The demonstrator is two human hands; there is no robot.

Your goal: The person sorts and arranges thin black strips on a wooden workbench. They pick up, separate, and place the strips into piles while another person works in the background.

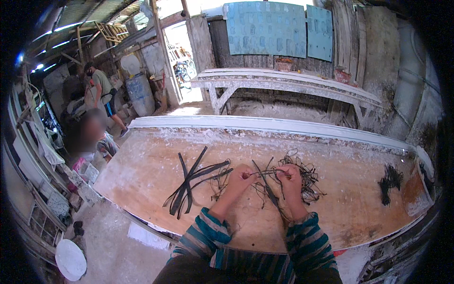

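Note:
A thin dark strand (265, 172) runs between my two hands over the wooden worktable (142, 175). One end is pinched in the closed fingers of my left hand (240, 180), the other in those of my right hand (290, 182). Below the strand, a flat black strip (273, 195) lies slanted between the hands. Several long black strips (182, 189) lie crossed on the board to the left. Beside and beyond my right hand spreads a tangled pile of thin black strands (309, 179). My fingertips partly hide where each end is gripped.
Another black bundle (390, 183) lies at the table's right end. A raised whitish ledge (265, 127) borders the far edge. Behind stands a long white-stained bench (293, 83). Two people are at the left, one standing (100, 85), one low near the table. A white basin (71, 259) sits lower left.

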